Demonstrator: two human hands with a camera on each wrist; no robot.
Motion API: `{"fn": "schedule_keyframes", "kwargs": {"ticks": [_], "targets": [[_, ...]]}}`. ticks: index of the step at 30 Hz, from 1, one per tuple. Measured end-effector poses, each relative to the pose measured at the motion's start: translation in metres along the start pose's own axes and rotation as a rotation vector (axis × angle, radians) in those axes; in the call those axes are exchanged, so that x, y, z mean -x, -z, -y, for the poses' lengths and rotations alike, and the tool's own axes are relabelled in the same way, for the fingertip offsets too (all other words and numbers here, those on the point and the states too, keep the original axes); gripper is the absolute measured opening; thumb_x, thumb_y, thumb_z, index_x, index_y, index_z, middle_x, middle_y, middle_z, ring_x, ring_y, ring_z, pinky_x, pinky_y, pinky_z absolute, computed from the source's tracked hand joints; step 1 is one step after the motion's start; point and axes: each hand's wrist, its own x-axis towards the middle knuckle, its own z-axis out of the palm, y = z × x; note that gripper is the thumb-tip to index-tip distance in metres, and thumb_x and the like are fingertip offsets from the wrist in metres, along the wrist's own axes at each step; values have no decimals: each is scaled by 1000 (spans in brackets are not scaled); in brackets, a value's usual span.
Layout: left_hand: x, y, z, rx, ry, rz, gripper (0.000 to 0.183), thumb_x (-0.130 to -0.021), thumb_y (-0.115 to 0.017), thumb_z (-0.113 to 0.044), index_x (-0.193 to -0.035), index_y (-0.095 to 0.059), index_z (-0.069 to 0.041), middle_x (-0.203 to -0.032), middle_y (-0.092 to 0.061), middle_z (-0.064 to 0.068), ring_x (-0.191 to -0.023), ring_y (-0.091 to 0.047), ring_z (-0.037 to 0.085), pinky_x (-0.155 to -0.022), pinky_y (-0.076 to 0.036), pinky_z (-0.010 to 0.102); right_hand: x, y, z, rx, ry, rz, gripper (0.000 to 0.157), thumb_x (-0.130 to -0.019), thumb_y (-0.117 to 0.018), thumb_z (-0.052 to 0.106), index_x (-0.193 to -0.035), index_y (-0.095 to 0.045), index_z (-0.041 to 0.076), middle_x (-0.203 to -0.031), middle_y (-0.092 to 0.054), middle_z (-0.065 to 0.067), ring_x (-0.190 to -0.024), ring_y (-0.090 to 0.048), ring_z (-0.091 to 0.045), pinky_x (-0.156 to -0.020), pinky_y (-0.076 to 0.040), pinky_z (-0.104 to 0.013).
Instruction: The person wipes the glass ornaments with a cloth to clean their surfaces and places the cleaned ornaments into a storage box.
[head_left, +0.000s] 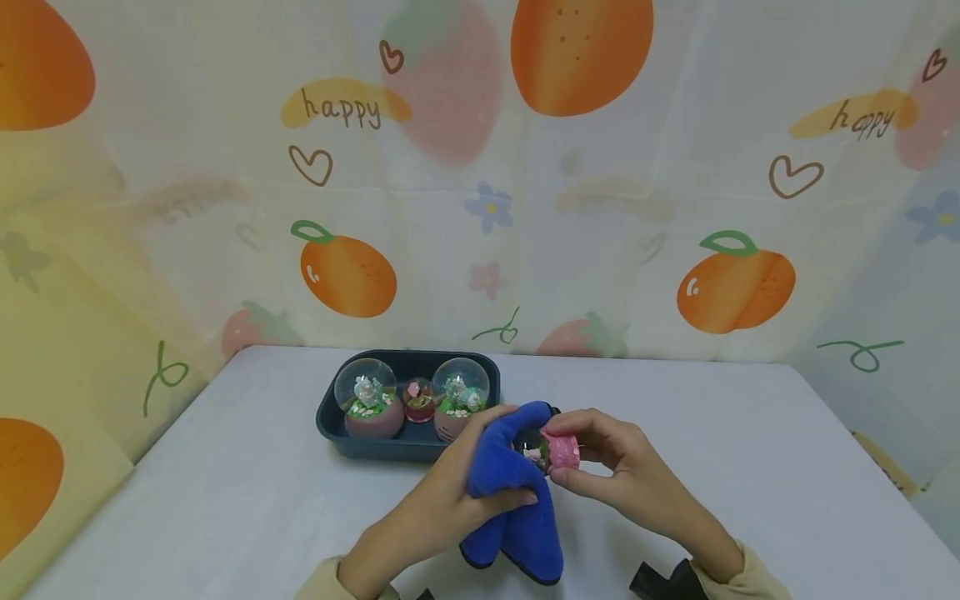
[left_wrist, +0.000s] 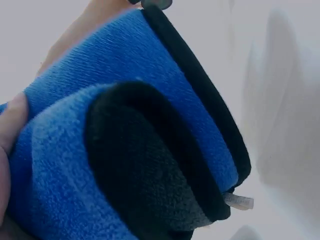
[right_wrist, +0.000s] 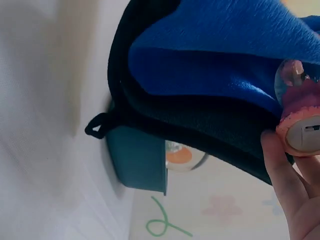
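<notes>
A small snow globe (head_left: 564, 452) with a pink base lies on its side in front of me, its glass dome facing left. My right hand (head_left: 618, 467) pinches the pink base between thumb and fingers. In the right wrist view the round underside of the globe's base (right_wrist: 305, 134) shows. My left hand (head_left: 453, 492) grips a blue cloth (head_left: 510, 467) with dark edging, folded around the dome's side. The cloth's lower folds hang below the left thumb. Blue cloth (left_wrist: 100, 60) fills much of the left wrist view.
Behind my hands a dark teal tray (head_left: 375, 450) stands on the white table (head_left: 225, 500). It holds two large snow globes (head_left: 372, 408) with mauve bases and a small red-based globe (head_left: 418, 402) between them. A fruit-print curtain (head_left: 585, 167) hangs behind the table.
</notes>
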Motion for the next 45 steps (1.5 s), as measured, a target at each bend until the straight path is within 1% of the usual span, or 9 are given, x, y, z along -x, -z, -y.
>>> {"fn": "schedule_keyframes", "kwargs": {"ticks": [12, 16, 20, 24, 29, 33, 41, 43, 45], "targets": [[2, 3, -2, -146, -42, -5, 51, -96, -65, -31, -136, -37, -19, -145, -51, 3, -129, -57, 28, -100, -49, 58, 1, 0, 2, 0, -125, 17, 33, -93, -65, 0, -124, -57, 5, -117, -65, -18, -94, -70, -10, -80, -59, -26], [4, 5, -2, -164, -76, -25, 44, -97, -63, -13, -134, -39, -15, -149, -49, 9, -131, -55, 33, -99, -48, 60, 0, 0, 3, -15, -147, 7, 34, -93, -65, 1, -125, -55, 4, -118, -64, -21, -93, -72, -12, -77, -60, -27], [3, 8, -1, -155, -142, -100, 42, -90, -59, 10, -126, -47, -9, -142, -56, 17, -125, -58, 39, -95, -48, 64, 0, 3, 4, -32, -170, -12, 33, -93, -64, 1, -125, -55, 2, -110, -67, -21, -83, -74, -13, -74, -61, -29], [2, 10, 3, -98, -183, -116, 38, -93, -61, 3, -127, -49, -8, -136, -60, 17, -119, -62, 36, -93, -51, 61, 1, 5, 4, -79, -171, -2, 33, -94, -63, 0, -125, -54, 0, -109, -66, -23, -81, -74, -16, -74, -61, -31], [1, 11, 2, 28, -59, -12, 47, -97, -64, -23, -138, -42, -21, -138, -56, 10, -123, -59, 34, -95, -50, 62, 1, 6, 3, -78, -99, 28, 35, -92, -63, -3, -126, -56, 2, -119, -62, -22, -92, -72, -14, -77, -60, -29], [3, 12, -1, 58, 12, 44, 48, -97, -63, -29, -139, -40, -27, -137, -55, 7, -122, -58, 32, -96, -50, 61, 2, 5, 2, -67, -35, 62, 38, -91, -64, -5, -127, -56, 4, -125, -62, -16, -106, -66, -10, -85, -58, -27], [2, 14, 0, -2, -235, -24, 30, -101, -53, -10, -131, -55, -8, -123, -64, 12, -110, -65, 20, -96, -53, 39, 3, 6, 5, -94, -5, 94, 38, -89, -64, -9, -121, -56, 9, -131, -61, -1, -117, -62, -10, -91, -56, -27], [2, 13, 1, 0, -251, -41, 30, -100, -54, -9, -130, -55, -7, -122, -65, 12, -109, -65, 20, -96, -53, 38, 3, 6, 5, -101, -7, 90, 38, -89, -65, -10, -120, -57, 9, -131, -61, 2, -117, -62, -10, -91, -56, -27], [3, 13, 1, 16, -204, -42, 32, -99, -58, -13, -131, -54, -11, -125, -64, 9, -111, -64, 22, -96, -54, 43, 3, 5, 5, -94, 6, 79, 39, -88, -65, -11, -120, -57, 9, -130, -62, 0, -115, -63, -10, -90, -57, -27]]}}
